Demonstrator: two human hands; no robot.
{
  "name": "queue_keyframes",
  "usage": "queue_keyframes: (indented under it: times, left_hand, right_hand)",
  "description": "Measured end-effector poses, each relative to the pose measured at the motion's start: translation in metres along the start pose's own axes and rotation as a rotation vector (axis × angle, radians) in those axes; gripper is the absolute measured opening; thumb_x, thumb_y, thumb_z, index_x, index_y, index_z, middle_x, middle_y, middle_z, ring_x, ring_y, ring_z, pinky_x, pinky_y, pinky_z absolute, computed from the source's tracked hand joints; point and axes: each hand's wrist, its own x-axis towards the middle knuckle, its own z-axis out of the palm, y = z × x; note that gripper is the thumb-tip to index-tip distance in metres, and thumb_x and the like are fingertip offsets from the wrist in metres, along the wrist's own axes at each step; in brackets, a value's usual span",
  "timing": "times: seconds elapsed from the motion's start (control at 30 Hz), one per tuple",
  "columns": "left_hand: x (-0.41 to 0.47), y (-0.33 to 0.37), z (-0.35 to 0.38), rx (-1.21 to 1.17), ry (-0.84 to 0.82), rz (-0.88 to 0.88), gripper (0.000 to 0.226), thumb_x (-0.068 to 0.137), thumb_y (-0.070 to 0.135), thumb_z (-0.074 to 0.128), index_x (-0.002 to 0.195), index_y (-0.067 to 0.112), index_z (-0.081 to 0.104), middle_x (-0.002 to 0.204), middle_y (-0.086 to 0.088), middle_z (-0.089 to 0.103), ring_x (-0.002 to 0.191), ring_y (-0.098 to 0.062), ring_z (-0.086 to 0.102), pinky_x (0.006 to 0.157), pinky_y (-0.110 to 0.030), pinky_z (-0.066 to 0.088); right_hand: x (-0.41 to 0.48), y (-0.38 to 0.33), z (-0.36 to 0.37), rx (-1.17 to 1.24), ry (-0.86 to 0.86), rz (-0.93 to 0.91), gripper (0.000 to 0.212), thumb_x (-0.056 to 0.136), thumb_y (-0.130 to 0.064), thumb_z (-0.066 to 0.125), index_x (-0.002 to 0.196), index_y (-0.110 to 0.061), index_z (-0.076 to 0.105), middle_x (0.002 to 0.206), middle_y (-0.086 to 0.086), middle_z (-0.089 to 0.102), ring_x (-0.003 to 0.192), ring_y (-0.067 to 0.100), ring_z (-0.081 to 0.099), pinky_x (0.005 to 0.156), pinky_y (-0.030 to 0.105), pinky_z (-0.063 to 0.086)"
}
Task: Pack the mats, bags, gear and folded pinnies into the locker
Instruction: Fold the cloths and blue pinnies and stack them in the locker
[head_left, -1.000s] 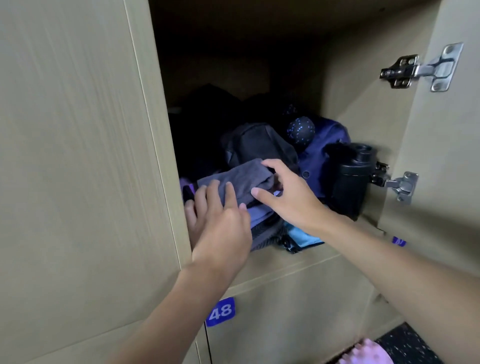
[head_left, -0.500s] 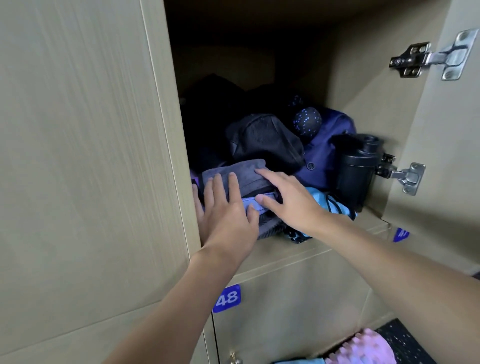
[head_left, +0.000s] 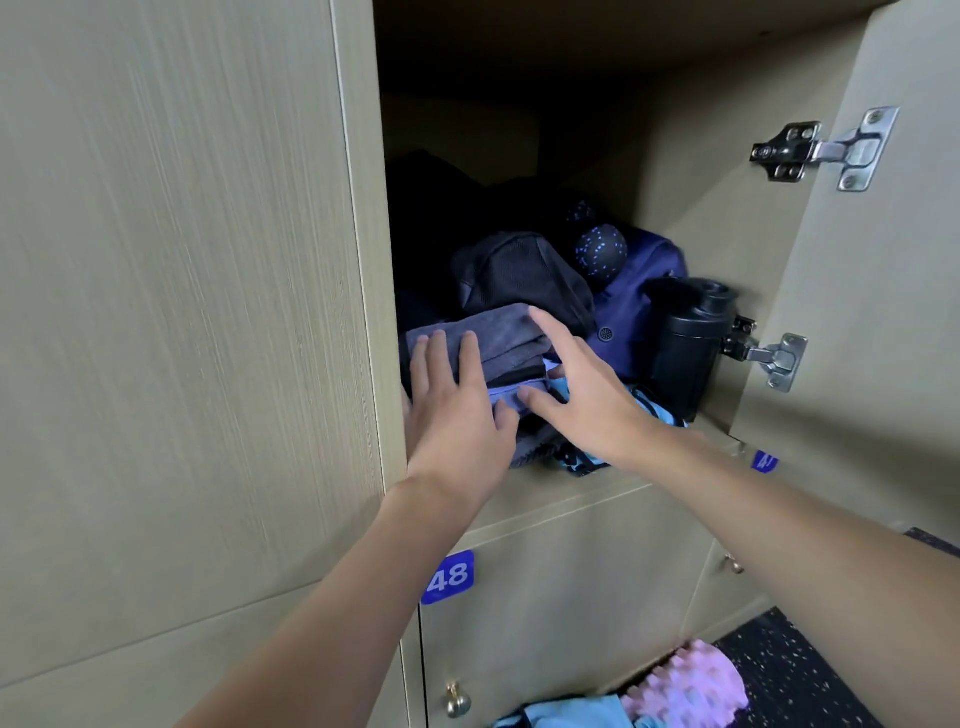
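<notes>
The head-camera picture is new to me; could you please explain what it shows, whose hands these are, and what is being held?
There is no machine here: a person wears a camera on the head, so the single view looks forward and down along both arms. The left hand and right hand lie with straight fingers on a stack of folded pinnies at the front of the open locker; they press it and grip nothing. Behind the stack sit a dark mesh bag, a navy bag, a speckled ball and, on the right, a black bottle. Below, on the floor, lies a pink knobbly roller.
</notes>
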Motion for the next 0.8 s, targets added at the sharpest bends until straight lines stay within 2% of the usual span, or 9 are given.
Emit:
queue_keyframes:
  times: [0.13, 0.27, 0.37, 0.5, 0.6, 0.67, 0.73, 0.8]
  left_hand:
    - [-0.004, 0.000, -0.002, -0.013, 0.047, 0.054, 0.072, 0.096, 0.039, 0.046, 0.157, 0.014, 0.017, 0.165, -0.013, 0.009, 0.154, -0.025, 0.001, 0.108, -0.037, -0.021]
    - [-0.008, 0.001, -0.002, -0.005, 0.092, 0.131, 0.070, 0.094, 0.038, 0.050, 0.155, 0.014, 0.027, 0.162, -0.015, 0.021, 0.152, -0.027, 0.009, 0.115, -0.042, -0.017]
    - [-0.010, 0.001, -0.004, 0.007, 0.102, 0.163, 0.067, 0.093, 0.038, 0.050, 0.153, 0.013, 0.032, 0.159, -0.018, 0.028, 0.151, -0.030, 0.015, 0.117, -0.045, -0.015]
    - [-0.023, 0.005, -0.005, -0.024, 0.158, 0.273, 0.064, 0.082, 0.034, 0.050, 0.139, 0.006, 0.050, 0.145, -0.023, 0.047, 0.143, -0.036, 0.035, 0.121, -0.054, 0.005]
    - [-0.038, 0.011, -0.002, -0.098, 0.183, 0.409, 0.054, 0.079, 0.028, 0.054, 0.128, 0.005, 0.058, 0.131, -0.019, 0.056, 0.128, -0.038, 0.049, 0.118, -0.052, 0.022]
    - [-0.052, 0.014, 0.008, -0.227, 0.116, 0.480, 0.048, 0.079, 0.027, 0.051, 0.121, 0.005, 0.062, 0.118, -0.016, 0.061, 0.111, -0.038, 0.055, 0.104, -0.046, 0.038]
    - [-0.073, 0.015, 0.023, -0.320, -0.060, 0.518, 0.047, 0.081, 0.030, 0.045, 0.118, 0.008, 0.063, 0.111, -0.014, 0.064, 0.103, -0.038, 0.058, 0.093, -0.047, 0.046]
    - [-0.098, 0.011, 0.044, -0.328, -0.303, 0.550, 0.040, 0.085, 0.028, 0.049, 0.119, 0.012, 0.061, 0.113, -0.011, 0.065, 0.106, -0.034, 0.058, 0.094, -0.045, 0.046]
  right_hand:
    - [-0.007, -0.001, -0.005, -0.015, 0.002, 0.024, 0.080, 0.093, -0.029, 0.065, 0.153, -0.041, 0.014, 0.137, -0.004, 0.045, 0.118, 0.012, 0.049, 0.100, 0.027, 0.038]
    - [-0.017, 0.000, -0.009, -0.039, 0.015, 0.051, 0.076, 0.094, -0.032, 0.064, 0.152, -0.038, 0.015, 0.137, -0.002, 0.044, 0.118, 0.015, 0.050, 0.103, 0.035, 0.042]
    - [-0.028, 0.002, -0.009, -0.044, 0.016, 0.077, 0.072, 0.094, -0.032, 0.063, 0.150, -0.038, 0.018, 0.133, -0.003, 0.045, 0.117, 0.017, 0.050, 0.101, 0.035, 0.042]
    - [-0.051, 0.002, -0.009, -0.066, 0.034, 0.124, 0.070, 0.093, -0.028, 0.063, 0.150, -0.029, 0.023, 0.132, 0.000, 0.046, 0.114, 0.016, 0.050, 0.097, 0.029, 0.038]
    - [-0.075, 0.002, -0.008, -0.055, 0.047, 0.162, 0.066, 0.093, -0.021, 0.062, 0.149, -0.021, 0.028, 0.123, 0.003, 0.047, 0.102, 0.014, 0.050, 0.088, 0.024, 0.037]
    - [-0.095, 0.006, -0.004, -0.010, 0.040, 0.207, 0.064, 0.093, -0.016, 0.062, 0.148, -0.017, 0.030, 0.119, 0.008, 0.048, 0.096, 0.021, 0.055, 0.087, 0.027, 0.042]
    - [-0.120, 0.016, 0.006, 0.016, 0.013, 0.270, 0.063, 0.092, -0.011, 0.060, 0.147, -0.015, 0.030, 0.115, 0.010, 0.049, 0.094, 0.028, 0.059, 0.088, 0.033, 0.046]
    - [-0.149, 0.031, 0.020, 0.003, -0.020, 0.331, 0.062, 0.092, -0.011, 0.060, 0.147, -0.016, 0.032, 0.111, 0.006, 0.050, 0.094, 0.029, 0.060, 0.089, 0.035, 0.046]
